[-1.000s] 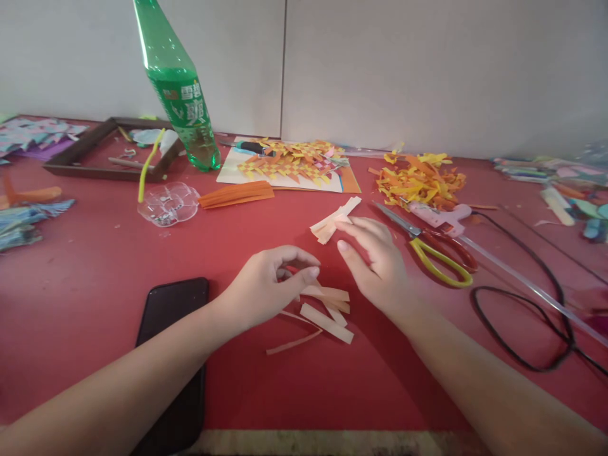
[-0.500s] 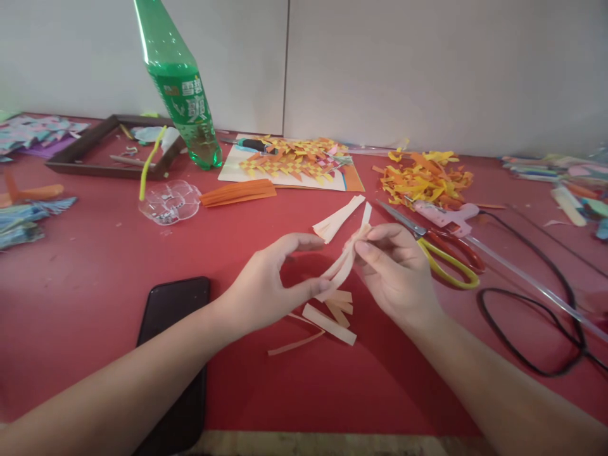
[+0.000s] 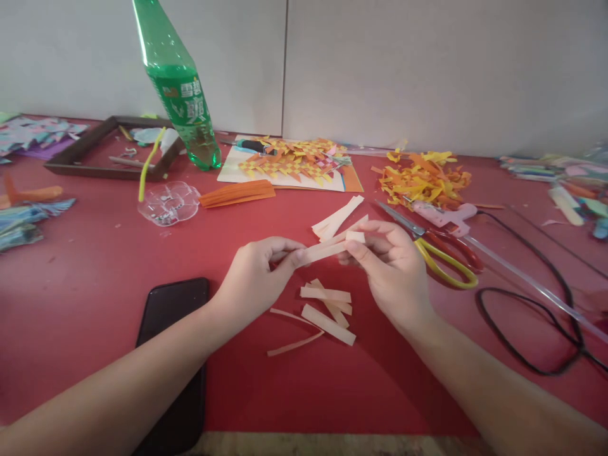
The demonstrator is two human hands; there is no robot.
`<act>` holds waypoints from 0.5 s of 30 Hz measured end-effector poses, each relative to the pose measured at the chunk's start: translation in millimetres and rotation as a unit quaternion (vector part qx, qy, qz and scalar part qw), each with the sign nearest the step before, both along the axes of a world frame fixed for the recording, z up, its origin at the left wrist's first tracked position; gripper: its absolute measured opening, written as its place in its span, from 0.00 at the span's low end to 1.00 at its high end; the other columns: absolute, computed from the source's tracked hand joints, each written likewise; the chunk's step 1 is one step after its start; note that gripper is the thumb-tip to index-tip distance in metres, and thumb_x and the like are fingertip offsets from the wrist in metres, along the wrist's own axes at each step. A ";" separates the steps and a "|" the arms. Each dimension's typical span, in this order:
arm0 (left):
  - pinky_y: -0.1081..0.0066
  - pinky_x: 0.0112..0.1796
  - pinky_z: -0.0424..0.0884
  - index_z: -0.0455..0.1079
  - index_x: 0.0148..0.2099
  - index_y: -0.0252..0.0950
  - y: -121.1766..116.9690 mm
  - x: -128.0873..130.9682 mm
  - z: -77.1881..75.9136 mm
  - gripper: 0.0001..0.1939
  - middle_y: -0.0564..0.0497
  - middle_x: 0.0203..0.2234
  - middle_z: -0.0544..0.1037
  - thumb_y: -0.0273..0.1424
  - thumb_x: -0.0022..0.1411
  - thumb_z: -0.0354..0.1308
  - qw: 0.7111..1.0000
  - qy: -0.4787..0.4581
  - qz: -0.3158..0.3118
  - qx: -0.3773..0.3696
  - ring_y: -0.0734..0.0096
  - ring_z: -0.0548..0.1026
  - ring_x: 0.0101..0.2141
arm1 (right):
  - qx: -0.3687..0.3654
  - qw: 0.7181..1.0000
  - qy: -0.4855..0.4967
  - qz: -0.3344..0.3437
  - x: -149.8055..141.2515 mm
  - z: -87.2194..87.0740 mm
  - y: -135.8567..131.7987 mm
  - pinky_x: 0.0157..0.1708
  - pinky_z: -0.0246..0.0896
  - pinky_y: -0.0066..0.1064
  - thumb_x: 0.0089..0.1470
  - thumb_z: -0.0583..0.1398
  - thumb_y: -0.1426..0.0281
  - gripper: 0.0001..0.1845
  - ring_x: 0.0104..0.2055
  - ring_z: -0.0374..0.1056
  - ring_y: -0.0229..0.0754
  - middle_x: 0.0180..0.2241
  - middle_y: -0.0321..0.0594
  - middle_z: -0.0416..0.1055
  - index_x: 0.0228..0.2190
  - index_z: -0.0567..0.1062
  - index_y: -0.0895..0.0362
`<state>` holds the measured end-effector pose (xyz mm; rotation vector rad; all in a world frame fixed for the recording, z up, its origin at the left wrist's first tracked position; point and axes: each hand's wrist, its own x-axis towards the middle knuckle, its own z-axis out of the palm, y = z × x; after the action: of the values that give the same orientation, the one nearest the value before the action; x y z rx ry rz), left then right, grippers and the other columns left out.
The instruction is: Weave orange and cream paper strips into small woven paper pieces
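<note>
Cream-coloured paper strips [image 3: 324, 250] stretch between my two hands above the table. My left hand [image 3: 261, 269] pinches their left end between thumb and fingers. At the other end my right hand [image 3: 389, 266] grips them, and a short folded piece shows above its thumb. Below the hands lie loose cream strips [image 3: 327, 323], some crossing each other, with a thin curved strip [image 3: 297, 347] beside them. Just behind the hands rests a small fanned bundle of cream strips [image 3: 337, 218].
Scissors [image 3: 434, 250] and a pink glue gun [image 3: 444, 215] with a looping black cord lie to the right. A phone [image 3: 173, 367] is under my left forearm. Behind stand a green bottle [image 3: 183, 101], orange strips [image 3: 240, 193], a clear tray [image 3: 170, 204] and a yellow-orange paper heap [image 3: 425, 180].
My left hand has closed from a loose curve into a pinch on the strips' left end. The strips are now straighter, and my right hand has shifted its hold slightly.
</note>
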<state>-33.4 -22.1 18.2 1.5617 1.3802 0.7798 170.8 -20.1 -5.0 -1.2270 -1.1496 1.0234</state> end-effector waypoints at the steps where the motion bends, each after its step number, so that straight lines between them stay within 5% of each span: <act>1: 0.70 0.37 0.72 0.76 0.40 0.40 0.5 -0.8 -0.9 0.12 0.53 0.35 0.82 0.40 0.63 0.56 1.000 0.010 0.006 0.003 0.67 0.79 0.36 | -0.003 1.000 -0.008 -0.004 0.3 0.0 0.0 0.36 0.76 0.35 0.50 0.67 0.65 0.15 0.27 0.76 0.38 0.28 0.33 0.77 0.39 0.70 0.52; 5: 0.66 0.40 0.72 0.76 0.44 0.40 1.2 -2.3 -3.6 0.14 0.51 0.38 0.82 0.40 0.65 0.52 0.998 0.063 0.015 0.021 0.64 0.78 0.38 | 0.016 0.999 0.002 -0.031 2.2 -1.1 2.4 0.33 0.76 0.35 0.51 0.67 0.64 0.14 0.27 0.76 0.39 0.26 0.32 0.76 0.38 0.70 0.53; 10: 0.60 0.46 0.70 0.69 0.56 0.42 -1.6 0.1 -1.2 0.21 0.48 0.55 0.73 0.43 0.63 0.55 0.984 0.126 0.021 0.122 0.55 0.67 0.55 | 0.035 0.999 0.029 -0.029 2.0 -1.5 3.8 0.32 0.75 0.33 0.53 0.65 0.63 0.09 0.26 0.74 0.37 0.25 0.32 0.74 0.33 0.72 0.54; 15: 0.65 0.45 0.70 0.72 0.51 0.42 -3.3 2.0 0.6 0.22 0.50 0.43 0.79 0.43 0.55 0.64 0.992 0.039 -0.063 0.103 0.62 0.74 0.46 | 0.036 0.997 0.070 -0.016 -1.1 1.8 0.1 0.29 0.74 0.33 0.53 0.65 0.64 0.10 0.24 0.73 0.36 0.25 0.30 0.74 0.31 0.69 0.52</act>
<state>-31.3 -25.4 18.8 1.8390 1.2745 0.8122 169.7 -20.0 -3.2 -1.0955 -1.0462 1.0188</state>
